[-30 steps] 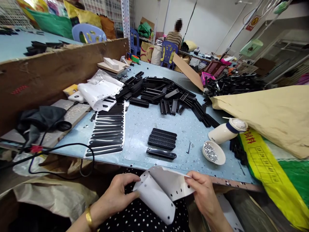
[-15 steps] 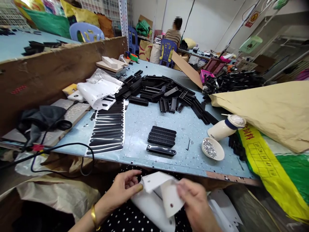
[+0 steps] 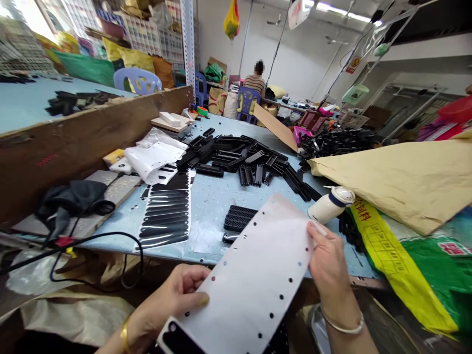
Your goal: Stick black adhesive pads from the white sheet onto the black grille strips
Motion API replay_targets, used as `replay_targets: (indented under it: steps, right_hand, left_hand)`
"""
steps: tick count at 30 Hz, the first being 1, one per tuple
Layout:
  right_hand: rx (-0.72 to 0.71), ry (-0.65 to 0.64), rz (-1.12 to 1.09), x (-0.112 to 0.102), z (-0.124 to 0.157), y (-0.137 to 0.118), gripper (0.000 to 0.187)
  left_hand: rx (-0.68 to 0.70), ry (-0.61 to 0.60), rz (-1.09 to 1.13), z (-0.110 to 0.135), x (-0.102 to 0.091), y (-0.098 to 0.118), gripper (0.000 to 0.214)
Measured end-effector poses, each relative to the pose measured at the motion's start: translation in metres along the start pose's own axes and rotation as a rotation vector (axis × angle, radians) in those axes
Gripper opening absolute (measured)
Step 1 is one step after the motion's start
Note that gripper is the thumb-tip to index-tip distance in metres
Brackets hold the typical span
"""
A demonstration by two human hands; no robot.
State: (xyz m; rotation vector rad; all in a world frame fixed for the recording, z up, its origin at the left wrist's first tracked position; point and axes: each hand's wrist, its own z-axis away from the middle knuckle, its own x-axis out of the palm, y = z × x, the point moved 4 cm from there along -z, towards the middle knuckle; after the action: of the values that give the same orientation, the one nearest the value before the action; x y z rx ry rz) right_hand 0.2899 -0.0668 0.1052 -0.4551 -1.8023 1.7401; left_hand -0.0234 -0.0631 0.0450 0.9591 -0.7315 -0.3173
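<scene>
- The left hand (image 3: 186, 290) pinches the left edge of a white sheet (image 3: 250, 280) between thumb and fingers; a gold bracelet (image 3: 125, 334) circles that wrist.
- The right hand (image 3: 328, 255) pinches the sheet's right edge near its far corner; a pale bracelet (image 3: 342, 328) sits on this wrist.
- The white sheet slants between the hands, its far end above the table (image 3: 206, 241) and its near end on the person's side of the table's edge. Small holes run along both long sides, and black shows at its near left corner.
- Just beyond the sheet's left edge, a glossy black bar (image 3: 229, 238) lies partly hidden, with a stack of black textured bars (image 3: 238, 217) just behind it.
- Left on the table, a sheet of black strips (image 3: 164, 216) lies flat.
- To the right, a cream bottle (image 3: 328, 206) lies tilted near a yellow and green sack (image 3: 391, 255).
- Farther off, a curled white sheet (image 3: 153, 160) rests at left, beside a heap of black pieces (image 3: 236, 155).
- At the far end, a person in a striped top (image 3: 255, 83) sits on a blue chair (image 3: 245, 101).
</scene>
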Motion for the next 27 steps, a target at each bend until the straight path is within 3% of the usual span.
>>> replay_targets:
  steps: [3,6,7,10,12,13,16,17,20,21,22,24,27]
  right_hand:
    - [-0.088,0.181,0.076,-0.03,0.008,-0.016,0.032]
    - [-0.192,0.272,0.276,-0.076,0.021,-0.019,0.024]
    - [-0.196,0.19,0.449,-0.089,0.025,-0.012,0.02]
    - [-0.208,-0.189,1.064,-0.118,0.042,0.026,0.031]
    - [-0.252,-0.323,1.275,-0.126,0.058,0.048,0.023]
    - [-0.304,-0.319,1.292,-0.124,0.066,0.051,0.018]
    - [-0.487,-0.231,1.108,-0.093,0.096,0.038,0.017]
    - [-0.492,-0.319,1.033,-0.074,0.108,0.033,0.015]
    - [-0.439,-0.784,0.801,-0.006,0.147,0.034,0.034]
    - [-0.404,-0.959,0.718,0.015,0.161,0.04,0.033]
    - [-0.386,-1.04,0.651,0.032,0.171,0.047,0.025]
    - [-0.397,-1.055,0.606,0.054,0.179,0.064,0.015]
    - [-0.227,-0.893,0.625,0.063,0.165,0.091,0.012]
  left_hand:
    - [-0.036,-0.079,0.019,0.005,0.02,-0.008,0.036]
    - [-0.019,-0.178,0.079,0.014,0.037,-0.023,0.061]
    - [-0.023,-0.172,0.097,0.018,0.038,-0.029,0.07]
    - [-0.1,-0.053,0.168,0.026,0.028,-0.051,0.078]
    - [-0.181,0.063,0.191,0.029,0.017,-0.063,0.062]
    - [-0.23,0.119,0.181,0.029,0.012,-0.068,0.049]
    - [-0.331,0.19,0.063,0.027,0.003,-0.074,0.026]
    - [-0.334,0.18,0.016,0.025,0.003,-0.073,0.024]
    - [-0.318,0.175,-0.066,0.019,0.001,-0.073,0.023]
    - [-0.33,0.186,-0.073,0.018,-0.001,-0.074,0.022]
    - [-0.346,0.2,-0.072,0.019,-0.003,-0.076,0.021]
    - [-0.359,0.227,-0.074,0.025,-0.012,-0.074,0.019]
    - [-0.184,0.293,-0.241,0.038,-0.027,-0.052,0.017]
